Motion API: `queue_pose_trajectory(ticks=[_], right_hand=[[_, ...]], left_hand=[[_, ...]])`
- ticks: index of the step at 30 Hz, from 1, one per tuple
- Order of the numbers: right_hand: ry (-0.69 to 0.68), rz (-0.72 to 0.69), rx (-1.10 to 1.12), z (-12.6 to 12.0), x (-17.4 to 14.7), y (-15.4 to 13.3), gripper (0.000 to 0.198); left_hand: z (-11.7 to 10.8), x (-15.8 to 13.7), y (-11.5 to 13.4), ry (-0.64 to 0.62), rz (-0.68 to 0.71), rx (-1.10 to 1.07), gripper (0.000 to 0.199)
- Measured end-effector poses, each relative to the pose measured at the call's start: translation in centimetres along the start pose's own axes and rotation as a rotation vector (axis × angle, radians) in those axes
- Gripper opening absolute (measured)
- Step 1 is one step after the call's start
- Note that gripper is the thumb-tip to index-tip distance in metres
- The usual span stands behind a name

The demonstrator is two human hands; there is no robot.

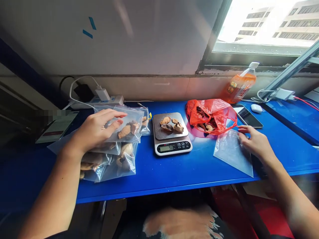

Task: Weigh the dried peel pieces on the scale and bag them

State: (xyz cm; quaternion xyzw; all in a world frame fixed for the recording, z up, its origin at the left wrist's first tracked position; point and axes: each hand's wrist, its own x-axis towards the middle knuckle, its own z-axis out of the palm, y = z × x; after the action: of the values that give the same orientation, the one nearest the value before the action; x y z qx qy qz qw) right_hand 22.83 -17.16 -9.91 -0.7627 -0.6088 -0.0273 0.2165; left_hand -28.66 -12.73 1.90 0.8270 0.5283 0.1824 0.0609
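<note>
My left hand (99, 127) is over a pile of clear zip bags (127, 132) on the left, its fingers stretched out and apart. Brown dried pieces, perhaps mushrooms, show inside these bags. A white digital kitchen scale (171, 151) stands in the middle with several dried pieces (171, 126) on its steel plate; the display seems to read 9.8. To its right lies an open red plastic bag (211, 114) holding more dried pieces. My right hand (256, 141) has thumb and fingertips closed at that bag's right edge, above a flat clear bag (231, 152).
Behind the red bag stands an orange drink bottle (241, 84). A phone (249, 116) and a white earbud case (256, 108) lie to the right. At the back left are a power strip (114, 100) with chargers and cables. The blue table's front edge (159, 191) is near me.
</note>
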Motion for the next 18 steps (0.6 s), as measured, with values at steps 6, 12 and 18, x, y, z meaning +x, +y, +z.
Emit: queue_pose_trajectory(ticks=[6, 12, 18], right_hand=[[-0.09, -0.277, -0.143, 0.4, -0.6, -1.1, 0.033], [0.046, -0.283, -0.36, 2.0, -1.5, -0.8, 0.033], [0.048, -0.181, -0.331, 2.4, -0.1, -0.1, 0.028]], left_hand=[[1.1, -1.8, 2.1, 0.029, 0.131, -0.135, 0.027], [2.3, -4.5, 3.6, 0.008, 0.276, -0.163, 0.024], [3.3, -7.0, 4.3, -0.023, 0.263, -0.163, 0.025]])
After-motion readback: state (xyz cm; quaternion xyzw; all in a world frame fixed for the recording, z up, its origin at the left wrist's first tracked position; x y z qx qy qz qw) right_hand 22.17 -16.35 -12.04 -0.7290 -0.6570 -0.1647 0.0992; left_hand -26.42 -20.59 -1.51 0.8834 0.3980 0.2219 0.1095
